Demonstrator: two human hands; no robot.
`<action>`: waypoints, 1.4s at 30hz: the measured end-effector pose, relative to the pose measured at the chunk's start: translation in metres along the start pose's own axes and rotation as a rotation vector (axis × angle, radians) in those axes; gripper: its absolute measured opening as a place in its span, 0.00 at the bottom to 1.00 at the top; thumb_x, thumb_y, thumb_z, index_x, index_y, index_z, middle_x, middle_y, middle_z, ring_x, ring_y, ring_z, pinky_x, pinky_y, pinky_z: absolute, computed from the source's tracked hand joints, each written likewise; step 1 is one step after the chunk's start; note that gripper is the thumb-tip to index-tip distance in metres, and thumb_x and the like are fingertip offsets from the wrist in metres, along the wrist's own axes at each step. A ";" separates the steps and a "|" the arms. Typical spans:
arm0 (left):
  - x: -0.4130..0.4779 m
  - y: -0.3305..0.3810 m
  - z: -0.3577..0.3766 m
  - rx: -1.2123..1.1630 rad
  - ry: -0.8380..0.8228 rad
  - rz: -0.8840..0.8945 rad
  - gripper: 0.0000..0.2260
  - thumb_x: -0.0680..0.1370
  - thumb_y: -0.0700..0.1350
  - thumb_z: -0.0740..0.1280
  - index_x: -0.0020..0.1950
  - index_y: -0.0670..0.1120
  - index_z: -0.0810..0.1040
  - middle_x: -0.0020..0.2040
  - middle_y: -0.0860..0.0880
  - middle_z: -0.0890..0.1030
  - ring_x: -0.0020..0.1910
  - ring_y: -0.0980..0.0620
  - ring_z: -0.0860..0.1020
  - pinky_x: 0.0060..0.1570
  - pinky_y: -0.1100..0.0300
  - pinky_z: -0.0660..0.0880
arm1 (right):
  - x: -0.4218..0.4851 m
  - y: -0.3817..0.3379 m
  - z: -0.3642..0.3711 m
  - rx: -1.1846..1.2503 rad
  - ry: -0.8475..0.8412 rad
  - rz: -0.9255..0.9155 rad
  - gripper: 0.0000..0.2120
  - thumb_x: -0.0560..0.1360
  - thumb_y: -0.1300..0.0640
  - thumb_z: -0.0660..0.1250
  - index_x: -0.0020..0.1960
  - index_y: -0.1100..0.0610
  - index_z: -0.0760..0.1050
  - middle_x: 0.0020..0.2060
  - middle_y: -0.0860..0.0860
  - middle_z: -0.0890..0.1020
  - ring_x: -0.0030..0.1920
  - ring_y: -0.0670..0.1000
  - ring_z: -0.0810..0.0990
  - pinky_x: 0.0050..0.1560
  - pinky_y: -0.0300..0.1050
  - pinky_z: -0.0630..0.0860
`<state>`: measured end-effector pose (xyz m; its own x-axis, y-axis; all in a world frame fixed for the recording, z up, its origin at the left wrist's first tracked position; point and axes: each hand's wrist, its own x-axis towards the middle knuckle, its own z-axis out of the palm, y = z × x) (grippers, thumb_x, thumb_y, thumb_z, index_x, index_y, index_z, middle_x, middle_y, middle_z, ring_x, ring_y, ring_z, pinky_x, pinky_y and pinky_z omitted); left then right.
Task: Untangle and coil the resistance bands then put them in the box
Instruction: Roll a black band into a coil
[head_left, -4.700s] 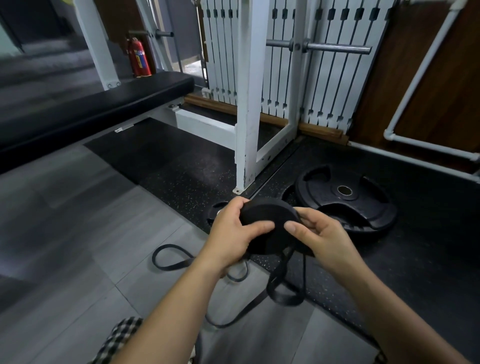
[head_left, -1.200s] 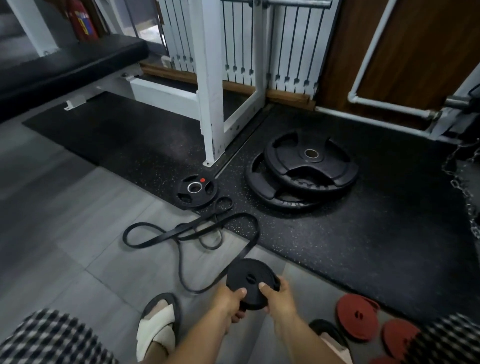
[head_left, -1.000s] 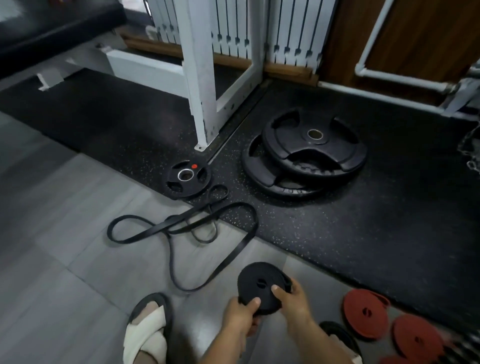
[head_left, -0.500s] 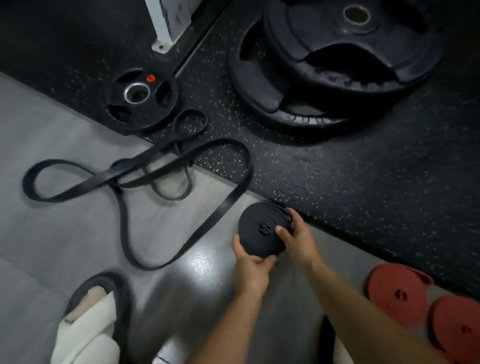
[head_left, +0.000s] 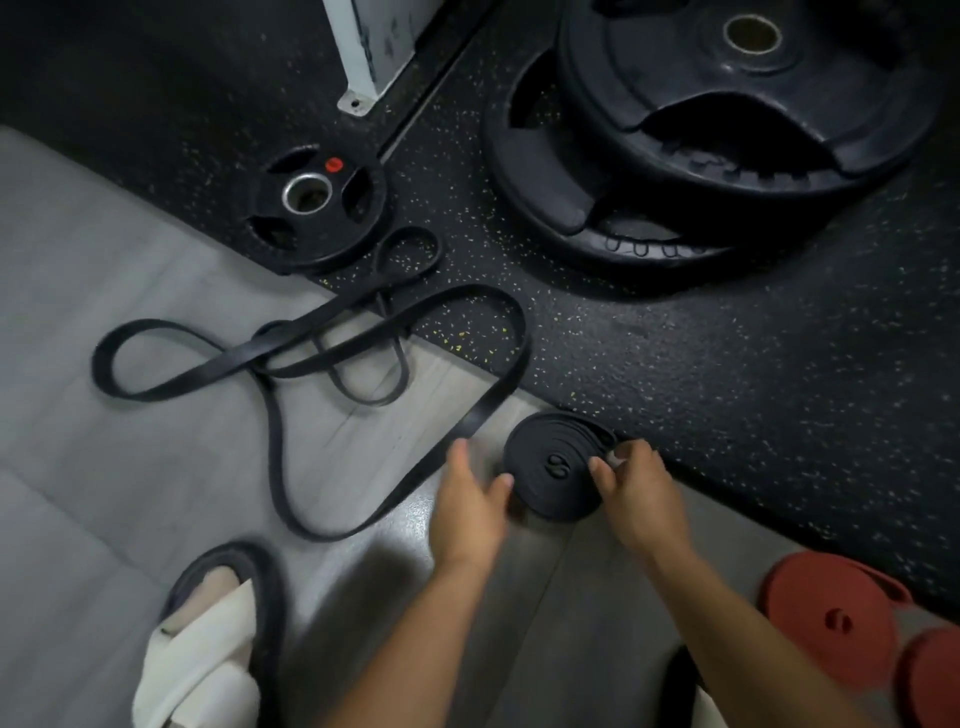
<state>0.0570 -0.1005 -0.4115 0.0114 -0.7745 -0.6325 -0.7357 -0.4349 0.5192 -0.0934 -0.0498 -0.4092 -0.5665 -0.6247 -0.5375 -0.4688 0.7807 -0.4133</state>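
A coiled black band (head_left: 558, 467), wound into a flat disc, lies on the grey floor (head_left: 104, 493) right at the near edge of the speckled rubber mat (head_left: 727, 364), with its far rim meeting that edge. The right hand (head_left: 636, 491) grasps the coil on its right side: the thumb lies on the disc's top face and the curled fingers wrap the outer turns. The left hand (head_left: 470, 501) is released, fingers relaxed and slightly spread. Its thumb is just beside the coil's left rim, but motion blur hides whether they touch. The loose black bands (head_left: 291, 353) lie tangled in long loops, mostly on the floor off the mat. Two loop ends reach up over the mat's edge, and one long strand curves back down just beside the left hand. On the mat, near its edge, sits a small weight plate (head_left: 314, 208) with a metal-ringed hole and a red dot. Farther in on the mat, two large weight plates (head_left: 727, 119) are stacked, the upper one offset. A white post (head_left: 374, 47) stands on the mat at its far side. Two red coiled bands (head_left: 831, 618) lie off the mat, close to its near edge, the second cut by the frame. A sandal (head_left: 218, 623) on a foot rests on the floor, well off the mat.
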 end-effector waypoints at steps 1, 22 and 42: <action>0.005 -0.007 -0.017 0.176 0.133 0.057 0.28 0.75 0.47 0.68 0.72 0.48 0.61 0.62 0.42 0.73 0.60 0.42 0.73 0.58 0.50 0.71 | -0.003 -0.002 0.001 0.067 0.012 0.000 0.16 0.77 0.50 0.62 0.57 0.61 0.68 0.56 0.59 0.75 0.55 0.59 0.74 0.54 0.51 0.70; -0.149 0.094 -0.237 0.345 0.066 0.701 0.11 0.73 0.46 0.70 0.53 0.45 0.75 0.50 0.50 0.70 0.56 0.49 0.70 0.54 0.60 0.66 | -0.182 -0.169 -0.103 0.053 -0.166 -0.781 0.26 0.75 0.58 0.64 0.71 0.49 0.61 0.58 0.44 0.70 0.55 0.45 0.71 0.55 0.40 0.69; -0.356 0.109 -0.349 -0.800 0.040 0.902 0.09 0.71 0.36 0.69 0.41 0.51 0.83 0.40 0.49 0.83 0.42 0.52 0.81 0.42 0.60 0.77 | -0.356 -0.220 -0.227 0.369 0.005 -1.190 0.17 0.70 0.51 0.70 0.56 0.42 0.72 0.47 0.42 0.75 0.49 0.39 0.75 0.52 0.35 0.72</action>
<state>0.2092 -0.0323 0.0702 -0.2592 -0.9537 0.1524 0.1380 0.1196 0.9832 0.0580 -0.0032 0.0403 0.0762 -0.9462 0.3145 -0.4740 -0.3119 -0.8234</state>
